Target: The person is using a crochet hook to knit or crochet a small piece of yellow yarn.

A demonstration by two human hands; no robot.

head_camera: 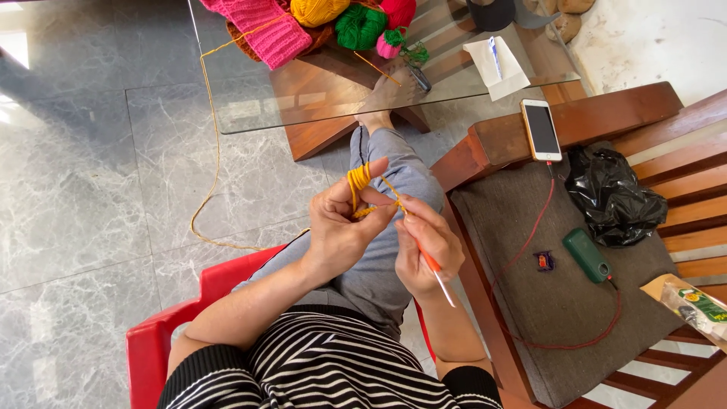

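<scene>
- Yellow yarn [359, 179] is wound several times around the raised forefinger of our left hand [342, 227], just above our lap; the other fingers of that hand curl in and pinch a very small yellow piece of crochet [369, 212] against the thumb.
- Our right hand [425, 250] is closed around a crochet hook [433, 266] with an orange grip, its tip buried at the small piece, its pale end sticking out below the hand.
- From our hands the strand [210, 151] runs down over the grey tiled floor [83, 189] in a loose loop and up to a yellow ball [318, 10] on the glass table [250, 113].
- We judge the work to be near its start: only a short bit of stitching shows, and most of the ball looks unused.
- Green [360, 27], red [399, 10] and pink knitted pieces [261, 30] lie on the table, well apart from our hands.
- Beside us, a phone [541, 129] rests on a wooden bench [606, 113].
</scene>
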